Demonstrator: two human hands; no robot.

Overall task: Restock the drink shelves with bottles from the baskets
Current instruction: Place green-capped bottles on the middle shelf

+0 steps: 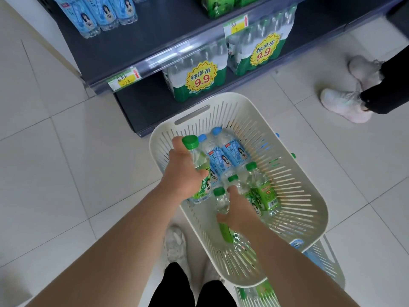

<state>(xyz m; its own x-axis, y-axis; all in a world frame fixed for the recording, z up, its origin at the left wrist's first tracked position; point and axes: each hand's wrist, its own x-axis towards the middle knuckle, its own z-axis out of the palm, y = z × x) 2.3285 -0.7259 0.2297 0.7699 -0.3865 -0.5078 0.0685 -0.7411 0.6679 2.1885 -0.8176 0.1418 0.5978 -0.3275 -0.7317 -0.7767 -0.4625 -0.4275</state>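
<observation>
A white slotted basket [296,173] stands on the floor in front of the dark drink shelves [155,36]. It holds blue-capped bottles [232,151] and green-capped bottles [263,189]. My left hand [183,171] grips a green-capped bottle [200,171] by its upper body, lifted inside the basket's left side. My right hand [238,211] is curled round another green-capped bottle [221,200] lower in the basket; its label end pokes out under my palm.
A second basket [329,262] with more bottles sits under the first. Shrink-wrapped water packs [197,78] marked 9.9 fill the bottom shelf; blue-label bottles [99,12] stand on the shelf above. Another person's shoes [345,105] are at the right. My own shoe [176,247] is below the basket.
</observation>
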